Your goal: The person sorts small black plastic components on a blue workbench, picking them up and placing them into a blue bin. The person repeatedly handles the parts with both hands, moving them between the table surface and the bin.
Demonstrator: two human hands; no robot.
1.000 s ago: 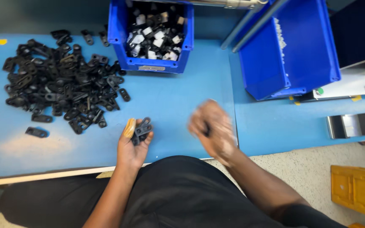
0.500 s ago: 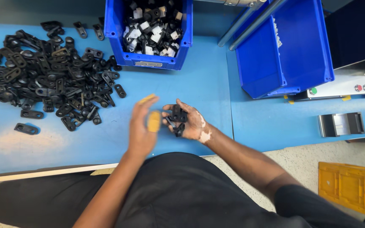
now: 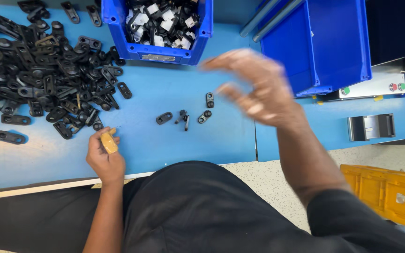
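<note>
My right hand [image 3: 258, 86] is raised above the blue table [image 3: 183, 136], blurred, fingers spread, holding nothing. Several small black plastic parts [image 3: 183, 116] lie loose on the table just left of it. My left hand [image 3: 104, 152] rests near the table's front edge, a tan cover on one finger; I cannot tell whether it holds anything. Beside it begins a big heap of black plastic parts [image 3: 38, 75]. At the back stands a blue bin [image 3: 158, 51] filled with black and white pieces.
A larger blue bin [image 3: 315, 47] stands tilted at the right. Right of it are a white box with red and green buttons [image 3: 376, 86] and a small grey metal bracket [image 3: 370, 126]. A yellow crate [image 3: 390, 192] sits on the floor.
My hands were together holding a bunch of black parts. Those parts now lie on the table, my right hand has lifted open, and my left hand has drawn back left.
</note>
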